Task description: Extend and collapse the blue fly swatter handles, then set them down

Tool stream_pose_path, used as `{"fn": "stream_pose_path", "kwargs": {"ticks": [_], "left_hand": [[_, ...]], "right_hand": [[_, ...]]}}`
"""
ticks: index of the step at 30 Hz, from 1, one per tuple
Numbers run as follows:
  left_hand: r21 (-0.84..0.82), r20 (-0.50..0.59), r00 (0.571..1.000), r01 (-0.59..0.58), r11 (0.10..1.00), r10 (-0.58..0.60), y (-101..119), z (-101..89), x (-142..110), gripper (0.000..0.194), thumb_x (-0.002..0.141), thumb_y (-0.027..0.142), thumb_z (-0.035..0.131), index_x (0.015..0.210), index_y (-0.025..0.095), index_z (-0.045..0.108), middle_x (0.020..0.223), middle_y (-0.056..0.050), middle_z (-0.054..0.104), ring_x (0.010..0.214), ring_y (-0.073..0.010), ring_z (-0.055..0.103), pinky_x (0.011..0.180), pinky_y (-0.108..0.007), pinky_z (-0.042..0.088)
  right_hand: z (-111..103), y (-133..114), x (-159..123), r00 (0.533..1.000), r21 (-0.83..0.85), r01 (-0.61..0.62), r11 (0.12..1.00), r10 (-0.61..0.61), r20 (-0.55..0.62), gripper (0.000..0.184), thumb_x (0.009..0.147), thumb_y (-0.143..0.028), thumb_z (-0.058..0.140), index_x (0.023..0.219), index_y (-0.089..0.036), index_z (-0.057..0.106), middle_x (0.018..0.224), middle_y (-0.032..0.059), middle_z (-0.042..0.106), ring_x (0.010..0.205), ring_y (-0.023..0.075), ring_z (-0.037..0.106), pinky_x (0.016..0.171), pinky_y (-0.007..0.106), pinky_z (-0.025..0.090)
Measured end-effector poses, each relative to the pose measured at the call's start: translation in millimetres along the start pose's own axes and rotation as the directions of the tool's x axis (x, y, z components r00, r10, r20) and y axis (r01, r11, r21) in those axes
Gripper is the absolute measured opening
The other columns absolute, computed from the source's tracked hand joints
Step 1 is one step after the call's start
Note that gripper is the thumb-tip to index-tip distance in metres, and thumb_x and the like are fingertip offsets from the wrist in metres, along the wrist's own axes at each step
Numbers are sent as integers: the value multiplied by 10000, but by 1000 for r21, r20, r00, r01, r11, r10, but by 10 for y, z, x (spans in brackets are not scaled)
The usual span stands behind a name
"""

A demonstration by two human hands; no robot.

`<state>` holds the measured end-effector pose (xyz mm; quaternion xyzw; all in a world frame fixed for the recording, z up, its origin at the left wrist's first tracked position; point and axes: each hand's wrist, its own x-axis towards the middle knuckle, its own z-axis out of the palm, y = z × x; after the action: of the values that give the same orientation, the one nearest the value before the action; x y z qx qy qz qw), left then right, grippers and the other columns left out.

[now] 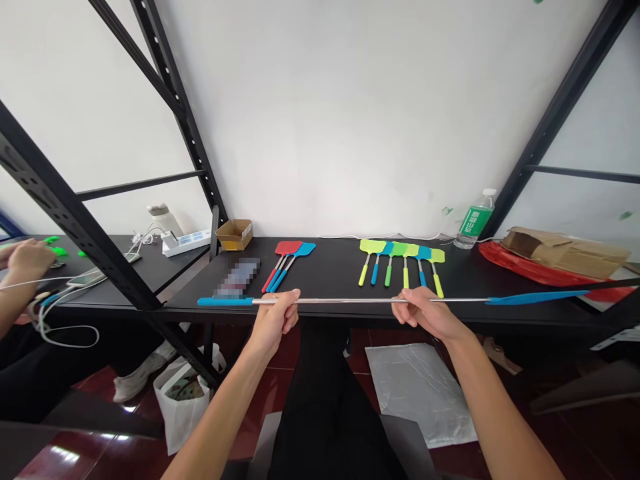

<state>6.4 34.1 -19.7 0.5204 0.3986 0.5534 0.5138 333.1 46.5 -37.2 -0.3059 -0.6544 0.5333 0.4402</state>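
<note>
Head view: left hand [277,321] and right hand [426,312] grip a crosswise swatter [347,301], handle [225,302] toward nine o'clock, blade [537,298] toward three; white bag [181,427] at seven holds something patterned [187,389].

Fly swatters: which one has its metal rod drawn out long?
The held blue fly swatter; the other fly swatters, lying on the black table, show only short rods.

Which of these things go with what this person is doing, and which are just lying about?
Seemingly part of the job:
long blue swatter, held by left hand and right hand
three short swatters
six short swatters

Apparently just lying about:
small open box
green-labelled bottle
white power strip
</note>
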Motion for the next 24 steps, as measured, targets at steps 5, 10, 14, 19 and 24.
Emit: {"fn": "stream_pose_path", "kwargs": {"ticks": [5,10,14,19,24], "left_hand": [[-13,-17,1000,14,1000,-15,-16,-37,9,554,907,388,637,455,222,365,343,48,293,382,-90,268,499,-290,274],[-35,-27,1000,11,999,-12,-26,-120,37,559,919,377,632,465,220,347,340,45,306,386,-90,267,505,-285,295],[-46,-53,999,9,999,-11,-23,-194,76,563,911,367,641,454,224,343,325,44,303,375,-90,263,501,-288,293],[-72,-71,997,-6,997,1,-16,-300,115,555,899,336,644,431,228,365,321,43,309,361,-93,268,495,-293,286],[-70,-76,997,-13,997,8,-9,-367,139,556,897,323,647,427,235,363,311,46,300,357,-98,264,491,-296,282]], "right_hand": [[-65,-21,-41,1000,-10,12,1000,-12,13,537,1025,-508,526,607,-216,693,515,22,502,609,196,517,649,341,389],[-168,-44,-88,1000,-44,14,999,-15,-5,528,1028,-500,522,619,-212,692,521,21,500,605,194,499,654,351,380],[-276,-16,-122,999,-37,36,999,-36,2,513,1033,-482,522,635,-209,695,526,21,502,613,195,492,651,351,372],[-393,19,-186,999,-29,41,999,-41,-12,502,1049,-437,503,642,-214,692,530,22,506,632,201,499,664,357,383],[-434,12,-209,999,-50,39,998,-39,-5,522,1060,-435,482,634,-214,688,536,29,521,639,206,509,684,368,395]]}}
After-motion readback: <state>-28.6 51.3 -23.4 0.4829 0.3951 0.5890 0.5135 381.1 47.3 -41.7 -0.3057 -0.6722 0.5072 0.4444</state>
